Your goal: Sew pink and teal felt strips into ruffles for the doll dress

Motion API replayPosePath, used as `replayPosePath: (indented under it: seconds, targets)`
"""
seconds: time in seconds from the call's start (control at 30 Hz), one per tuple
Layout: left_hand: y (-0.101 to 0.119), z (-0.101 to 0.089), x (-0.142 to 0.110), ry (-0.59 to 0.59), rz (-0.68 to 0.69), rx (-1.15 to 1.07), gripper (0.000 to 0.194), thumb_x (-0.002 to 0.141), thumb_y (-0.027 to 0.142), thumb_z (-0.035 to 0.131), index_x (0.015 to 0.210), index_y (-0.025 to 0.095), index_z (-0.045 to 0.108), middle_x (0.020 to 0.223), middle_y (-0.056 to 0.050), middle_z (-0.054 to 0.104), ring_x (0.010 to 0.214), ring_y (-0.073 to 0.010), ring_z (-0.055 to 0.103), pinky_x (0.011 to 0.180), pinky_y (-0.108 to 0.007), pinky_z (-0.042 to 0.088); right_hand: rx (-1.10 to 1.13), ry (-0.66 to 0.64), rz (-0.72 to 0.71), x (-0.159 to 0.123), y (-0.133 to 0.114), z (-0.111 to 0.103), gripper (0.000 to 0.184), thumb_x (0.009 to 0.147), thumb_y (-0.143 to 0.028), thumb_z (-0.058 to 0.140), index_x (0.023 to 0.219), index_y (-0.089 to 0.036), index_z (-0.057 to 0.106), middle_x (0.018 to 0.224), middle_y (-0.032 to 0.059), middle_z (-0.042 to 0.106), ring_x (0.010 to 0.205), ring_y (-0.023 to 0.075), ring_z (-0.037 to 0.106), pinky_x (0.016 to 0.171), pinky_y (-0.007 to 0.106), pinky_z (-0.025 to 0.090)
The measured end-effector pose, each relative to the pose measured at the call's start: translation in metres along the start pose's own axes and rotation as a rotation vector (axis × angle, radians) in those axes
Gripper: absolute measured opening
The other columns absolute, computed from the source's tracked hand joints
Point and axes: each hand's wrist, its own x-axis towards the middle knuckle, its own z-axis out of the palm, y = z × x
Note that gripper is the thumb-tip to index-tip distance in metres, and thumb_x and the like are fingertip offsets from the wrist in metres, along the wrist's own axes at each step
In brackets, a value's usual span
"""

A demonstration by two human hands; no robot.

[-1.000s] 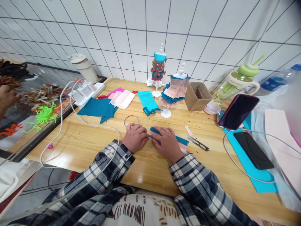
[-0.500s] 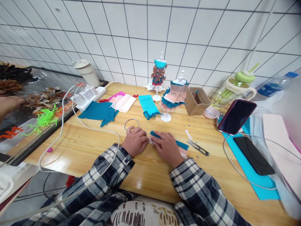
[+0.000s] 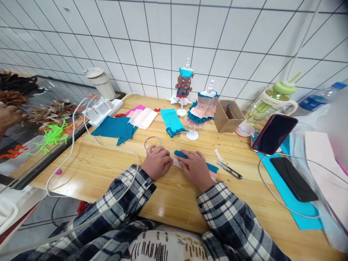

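My left hand (image 3: 157, 162) rests knuckles up on the wooden table (image 3: 103, 170), fingers curled and pinching the left end of a small pink and teal fabric piece (image 3: 211, 168). My right hand (image 3: 193, 167) lies over that same piece, fingers pressed down on it, so most of it is hidden. Just beyond my left hand lies a metal ring (image 3: 152, 141). Small thread snips (image 3: 230, 170) sit to the right of my right hand.
Two small mannequins wearing dresses (image 3: 203, 108) stand at the back, beside a cardboard box (image 3: 227, 115). Teal cloth (image 3: 114, 128), pink sheets (image 3: 143, 117) and a power strip (image 3: 102, 108) lie left. Two phones (image 3: 274, 133), a bottle (image 3: 272, 101) and a white cable (image 3: 89, 137) are nearby. Another person's hand (image 3: 9, 116) is far left.
My hands stay together on the fabric piece, fingers shifting slightly. The view has tilted up a little. The other person's hand at far left moved slightly.
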Motion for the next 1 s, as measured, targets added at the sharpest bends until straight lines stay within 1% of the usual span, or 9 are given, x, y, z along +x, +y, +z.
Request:
replayPosePath:
  seconds: [0.07,0.2,0.33,0.47,0.63,0.8,1.0]
  targets:
    - [0.000,0.000,0.000,0.004,0.000,-0.001,0.019,0.089,0.028,0.053,0.079,0.024,0.069,0.092,-0.002,0.069,0.098,-0.0227,0.055,0.099,-0.054,0.024,0.006,0.028,-0.008,0.000,-0.001,-0.001,0.026,0.092,-0.031,0.053,0.114,-0.033,0.067,0.131,0.0005,0.060,0.114,0.0220,0.052,0.103,0.045,0.028]
    - [0.001,0.002,0.000,0.007,-0.017,-0.021,0.014,0.086,0.024,0.054,0.081,0.024,0.068,0.092,-0.003,0.069,0.098,-0.0227,0.055,0.098,-0.052,0.025,-0.014,0.056,0.008,0.003,-0.008,0.002,0.020,0.087,-0.033,0.061,0.105,-0.030,0.070,0.122,0.0033,0.062,0.109,0.0232,0.050,0.095,0.041,0.033]
    - [0.001,0.002,0.001,-0.009,-0.037,-0.052,0.011,0.084,0.024,0.055,0.082,0.024,0.066,0.093,-0.003,0.068,0.099,-0.0236,0.055,0.097,-0.052,0.025,-0.052,0.056,0.048,0.007,-0.014,0.004,0.014,0.086,-0.032,0.062,0.097,-0.027,0.070,0.116,0.0048,0.063,0.104,0.0240,0.050,0.087,0.041,0.033]
    - [-0.001,0.003,0.003,-0.030,-0.054,-0.082,0.013,0.086,0.027,0.053,0.085,0.024,0.066,0.093,-0.002,0.068,0.098,-0.0231,0.054,0.095,-0.051,0.025,-0.074,0.051,0.073,0.009,-0.015,0.005,0.010,0.086,-0.032,0.061,0.089,-0.025,0.069,0.114,0.0045,0.063,0.102,0.0238,0.050,0.085,0.041,0.033]
    - [-0.001,0.002,0.004,-0.027,-0.072,-0.098,0.015,0.087,0.028,0.053,0.087,0.024,0.067,0.092,-0.003,0.068,0.097,-0.0226,0.055,0.095,-0.049,0.025,-0.087,0.032,0.087,0.009,-0.014,0.007,0.013,0.088,-0.034,0.060,0.090,-0.025,0.069,0.113,0.0058,0.063,0.102,0.0239,0.051,0.085,0.041,0.033]
    - [-0.002,0.002,0.004,-0.037,-0.075,-0.121,0.014,0.086,0.030,0.054,0.087,0.023,0.067,0.093,-0.003,0.067,0.098,-0.0223,0.055,0.095,-0.047,0.027,-0.060,0.044,0.081,0.008,-0.012,0.008,0.014,0.089,-0.033,0.058,0.089,-0.025,0.069,0.112,0.0051,0.063,0.101,0.0228,0.053,0.085,0.040,0.033]
    - [-0.004,0.005,0.004,-0.038,-0.080,-0.130,0.015,0.087,0.032,0.055,0.086,0.024,0.067,0.095,-0.002,0.067,0.097,-0.0216,0.056,0.091,-0.045,0.029,-0.029,0.052,0.083,0.009,-0.011,0.009,0.010,0.087,-0.030,0.060,0.086,-0.024,0.068,0.106,0.0047,0.065,0.098,0.0219,0.054,0.083,0.038,0.034]
